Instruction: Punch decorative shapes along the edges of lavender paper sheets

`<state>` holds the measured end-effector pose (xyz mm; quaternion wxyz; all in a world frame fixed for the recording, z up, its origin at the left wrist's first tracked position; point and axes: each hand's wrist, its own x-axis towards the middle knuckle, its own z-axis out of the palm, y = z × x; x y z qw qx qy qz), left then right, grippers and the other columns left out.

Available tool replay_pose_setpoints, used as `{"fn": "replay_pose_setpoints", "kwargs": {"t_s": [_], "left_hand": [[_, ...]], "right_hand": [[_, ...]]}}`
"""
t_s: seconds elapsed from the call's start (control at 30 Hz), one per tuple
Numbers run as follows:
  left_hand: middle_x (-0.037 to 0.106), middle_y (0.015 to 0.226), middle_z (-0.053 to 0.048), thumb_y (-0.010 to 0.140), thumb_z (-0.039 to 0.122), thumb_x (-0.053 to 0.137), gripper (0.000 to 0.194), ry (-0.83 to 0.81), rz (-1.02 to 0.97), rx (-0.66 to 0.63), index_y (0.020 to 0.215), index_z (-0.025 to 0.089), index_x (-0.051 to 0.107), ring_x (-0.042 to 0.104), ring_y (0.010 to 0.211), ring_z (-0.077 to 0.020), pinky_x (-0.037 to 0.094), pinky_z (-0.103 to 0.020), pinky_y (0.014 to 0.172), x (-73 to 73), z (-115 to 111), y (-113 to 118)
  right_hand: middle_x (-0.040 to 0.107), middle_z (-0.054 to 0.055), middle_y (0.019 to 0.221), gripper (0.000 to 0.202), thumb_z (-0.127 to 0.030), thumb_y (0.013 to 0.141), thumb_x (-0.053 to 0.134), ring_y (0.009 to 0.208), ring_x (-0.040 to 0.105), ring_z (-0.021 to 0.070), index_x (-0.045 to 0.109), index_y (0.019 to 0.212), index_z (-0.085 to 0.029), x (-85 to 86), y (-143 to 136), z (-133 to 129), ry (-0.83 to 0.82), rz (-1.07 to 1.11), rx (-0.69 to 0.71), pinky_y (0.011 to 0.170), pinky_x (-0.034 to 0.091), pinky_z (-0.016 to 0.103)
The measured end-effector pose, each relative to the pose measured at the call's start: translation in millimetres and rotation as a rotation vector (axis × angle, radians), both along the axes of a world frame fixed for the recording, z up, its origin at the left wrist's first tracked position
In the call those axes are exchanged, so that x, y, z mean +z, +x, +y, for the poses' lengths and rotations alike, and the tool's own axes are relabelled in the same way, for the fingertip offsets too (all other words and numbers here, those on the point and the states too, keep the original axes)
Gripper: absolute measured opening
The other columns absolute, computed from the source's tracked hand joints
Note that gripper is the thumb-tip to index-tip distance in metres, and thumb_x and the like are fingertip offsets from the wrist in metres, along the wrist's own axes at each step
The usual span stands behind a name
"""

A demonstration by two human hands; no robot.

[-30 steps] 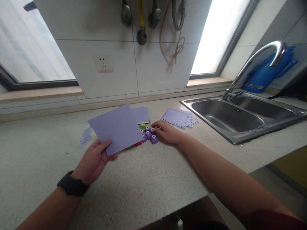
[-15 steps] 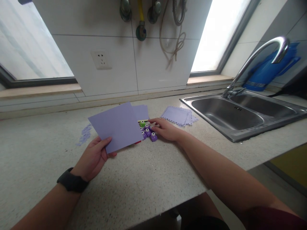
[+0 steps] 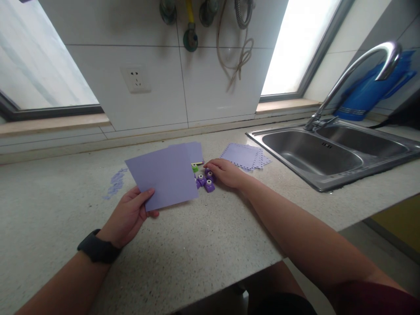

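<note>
My left hand (image 3: 133, 214) is closed on the lower left corner of a plain purple sheet of paper (image 3: 164, 179), thumb on top, and holds it tilted above the counter. To its right my right hand (image 3: 225, 173) reaches over a cluster of small purple craft punches (image 3: 201, 179) with white round tops. Its fingers are stretched out beside the punches; whether they touch one is hidden. A green punch (image 3: 194, 168) lies behind the purple ones, partly covered by the held sheet. More plain purple paper (image 3: 196, 152) lies behind it.
Purple sheets with punched edges (image 3: 243, 155) lie right of my right hand. Small purple paper scraps (image 3: 115, 183) are scattered at the left. A double steel sink (image 3: 311, 151) with a tap (image 3: 348, 74) is at the right, a blue jug (image 3: 364, 96) behind it.
The held sheet has tipped down slightly and shifted a little right, covering more of the punches. My right hand's fingers have drawn closer together over the punches.
</note>
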<state>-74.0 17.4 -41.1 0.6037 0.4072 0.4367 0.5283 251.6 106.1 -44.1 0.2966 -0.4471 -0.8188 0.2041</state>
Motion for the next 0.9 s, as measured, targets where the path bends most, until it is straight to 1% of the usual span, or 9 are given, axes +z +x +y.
{"fn": "replay_pose_setpoints", "kwargs": {"t_s": [0.07,0.1,0.23,0.37,0.47,0.6,0.73,0.8,0.9], "left_hand": [[0.074,0.115,-0.008,0.083,0.022,0.082,0.026,-0.004,0.035,-0.005,0.109,0.020,0.079,0.067,0.071,-0.0171,0.060,-0.025,0.041,0.1,-0.7,-0.1],[0.073,0.115,-0.008,0.083,0.022,0.082,0.025,-0.004,0.049,-0.006,0.108,0.020,0.079,0.067,0.071,-0.0176,0.060,-0.025,0.040,0.3,-1.0,0.0],[0.074,0.115,-0.010,0.082,0.023,0.084,0.028,0.002,0.062,-0.027,0.109,0.019,0.080,0.068,0.072,-0.0185,0.061,-0.026,0.041,1.4,-2.3,1.3],[0.074,0.110,-0.010,0.079,0.026,0.087,0.031,0.022,0.076,-0.030,0.107,0.015,0.080,0.066,0.070,-0.0170,0.060,-0.025,0.042,2.2,-4.4,3.4],[0.074,0.107,-0.010,0.080,0.031,0.088,0.032,0.042,0.109,-0.060,0.106,0.014,0.080,0.065,0.071,-0.0168,0.060,-0.025,0.043,0.9,-5.7,4.0],[0.074,0.098,-0.008,0.081,0.038,0.087,0.033,0.058,0.148,-0.100,0.104,0.015,0.080,0.062,0.069,-0.0161,0.060,-0.026,0.044,-2.0,-5.9,3.7],[0.073,0.095,-0.008,0.083,0.040,0.085,0.033,0.063,0.170,-0.119,0.103,0.015,0.080,0.060,0.066,-0.0150,0.059,-0.027,0.045,-3.1,-5.8,3.0],[0.073,0.095,-0.008,0.084,0.041,0.084,0.033,0.065,0.179,-0.125,0.103,0.014,0.080,0.060,0.066,-0.0152,0.059,-0.027,0.046,-3.3,-5.7,2.4],[0.073,0.094,-0.008,0.086,0.042,0.083,0.034,0.067,0.214,-0.136,0.105,0.014,0.078,0.061,0.067,-0.0155,0.060,-0.027,0.047,-4.1,-5.6,1.5]], "right_hand": [[0.079,0.010,0.107,0.036,-0.041,0.111,0.046,0.099,0.070,0.0282,0.077,0.102,-0.026,-2.1,4.0,3.5,-0.010,0.005,-0.053,0.092,0.054,0.046],[0.079,0.010,0.107,0.033,-0.038,0.110,0.047,0.099,0.070,0.0287,0.076,0.102,-0.026,-3.0,5.9,5.3,-0.011,0.004,-0.073,0.092,0.054,0.046],[0.079,0.011,0.112,0.019,-0.027,0.103,0.058,0.102,0.071,0.0293,0.077,0.108,-0.026,-4.5,11.6,10.2,-0.011,-0.028,-0.111,0.093,0.054,0.047],[0.079,0.011,0.102,0.012,-0.030,0.098,0.068,0.090,0.071,0.0278,0.078,0.102,-0.026,-2.1,14.2,10.3,-0.031,-0.069,-0.097,0.085,0.054,0.045],[0.080,0.010,0.097,0.012,-0.032,0.097,0.069,0.086,0.071,0.0276,0.079,0.100,-0.025,0.6,15.4,8.1,-0.054,-0.064,-0.105,0.080,0.054,0.043],[0.082,0.008,0.102,0.015,-0.031,0.099,0.065,0.095,0.073,0.0283,0.080,0.100,-0.027,2.5,17.1,6.1,-0.103,0.001,-0.138,0.088,0.053,0.044],[0.081,0.008,0.103,0.015,-0.031,0.098,0.066,0.095,0.073,0.0271,0.080,0.098,-0.025,2.8,16.3,6.7,-0.132,0.185,-0.190,0.093,0.053,0.045],[0.080,0.008,0.102,0.015,-0.032,0.098,0.066,0.093,0.072,0.0253,0.079,0.099,-0.024,4.0,13.7,6.0,-0.187,0.380,-0.204,0.091,0.054,0.044],[0.079,0.008,0.102,0.017,-0.038,0.096,0.068,0.088,0.073,0.0215,0.077,0.100,-0.023,8.2,7.4,1.1,-0.319,0.725,-0.158,0.084,0.056,0.040]]}}
